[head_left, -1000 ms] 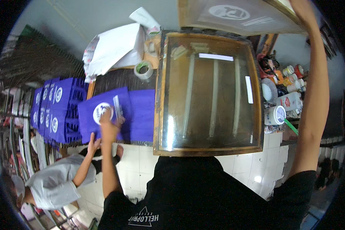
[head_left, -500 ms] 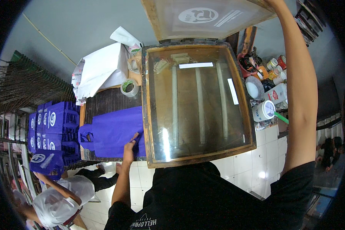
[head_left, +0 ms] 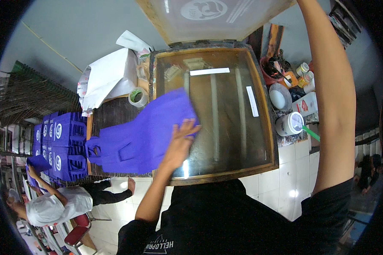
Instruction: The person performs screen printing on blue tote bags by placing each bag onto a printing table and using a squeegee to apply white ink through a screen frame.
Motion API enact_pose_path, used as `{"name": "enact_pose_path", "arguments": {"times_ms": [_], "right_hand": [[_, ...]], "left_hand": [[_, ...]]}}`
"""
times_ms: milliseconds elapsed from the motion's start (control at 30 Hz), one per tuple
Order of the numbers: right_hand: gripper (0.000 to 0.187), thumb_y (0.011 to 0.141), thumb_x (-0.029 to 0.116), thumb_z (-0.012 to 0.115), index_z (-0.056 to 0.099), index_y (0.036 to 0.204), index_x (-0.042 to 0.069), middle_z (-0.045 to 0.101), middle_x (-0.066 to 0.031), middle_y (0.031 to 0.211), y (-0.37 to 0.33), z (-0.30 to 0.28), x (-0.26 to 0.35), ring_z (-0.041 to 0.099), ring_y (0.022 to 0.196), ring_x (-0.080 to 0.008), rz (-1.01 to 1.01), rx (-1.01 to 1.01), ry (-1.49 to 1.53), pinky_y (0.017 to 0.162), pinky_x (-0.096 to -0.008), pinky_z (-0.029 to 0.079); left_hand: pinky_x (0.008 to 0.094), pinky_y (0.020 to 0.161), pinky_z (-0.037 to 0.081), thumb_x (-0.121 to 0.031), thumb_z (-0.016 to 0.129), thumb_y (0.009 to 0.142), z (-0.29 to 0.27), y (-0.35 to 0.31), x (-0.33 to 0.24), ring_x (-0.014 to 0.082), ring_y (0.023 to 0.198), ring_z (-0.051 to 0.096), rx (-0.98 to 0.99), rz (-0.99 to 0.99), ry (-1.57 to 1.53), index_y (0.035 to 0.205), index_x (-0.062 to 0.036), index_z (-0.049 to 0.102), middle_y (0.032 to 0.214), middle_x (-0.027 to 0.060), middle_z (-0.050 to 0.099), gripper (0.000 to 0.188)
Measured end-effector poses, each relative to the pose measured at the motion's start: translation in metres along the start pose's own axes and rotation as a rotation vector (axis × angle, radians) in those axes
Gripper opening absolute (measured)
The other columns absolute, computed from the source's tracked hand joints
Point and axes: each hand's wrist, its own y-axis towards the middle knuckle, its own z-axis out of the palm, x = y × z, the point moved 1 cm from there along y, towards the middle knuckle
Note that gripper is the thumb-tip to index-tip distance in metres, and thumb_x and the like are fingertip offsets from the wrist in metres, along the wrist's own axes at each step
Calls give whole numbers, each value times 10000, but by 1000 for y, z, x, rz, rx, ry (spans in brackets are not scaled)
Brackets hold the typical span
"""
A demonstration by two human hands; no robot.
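A flat purple fabric bag (head_left: 136, 127) with cut-out handles at its left end lies partly over the left side of a glass-topped, wood-framed printing table (head_left: 230, 170). My left hand (head_left: 183, 138) is at the bag's right edge, fingers over the cloth and the edge gripped. Above the table's far side, a screen-printing frame (head_left: 225, 25) with a white round design on its mesh is tilted up. My right arm stretches to the near right corner of that frame; the hand itself is cut off by the upper picture edge.
Left of the table stand a dark board (head_left: 110, 112), a tape roll (head_left: 138, 97) and a white paper-covered bundle (head_left: 110, 76). Stacked purple bags (head_left: 68, 131) and a person in white (head_left: 61, 206) are further left. A white tub (head_left: 288, 124) with a green-handled tool sits right.
My left hand has drawn the purple bag rightward from the dark board onto the glass, and the cloth is now slanted and wrinkled. The raised frame sits higher in view.
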Motion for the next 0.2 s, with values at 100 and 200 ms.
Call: {"name": "enact_pose_path", "arguments": {"times_ms": [100,200], "right_hand": [[450,826,384,762,775,1015,-24,727,-295,963,-1,-3,9,711,878,-410,29,13,-12,830,-466,534],[421,828,420,760,802,1068,77,749,-253,1028,5,0,3,724,968,-393,-46,81,-38,891,-445,541]], "left_hand": [[560,1261,13,-409,432,1064,89,41,-19,329,1573,162,15,131,262,1515,-54,475,1645,195,314,576],[595,1250,47,-444,521,1035,104,55,-61,358,1564,180,24,182,285,1525,-56,456,1633,208,331,628]]}}
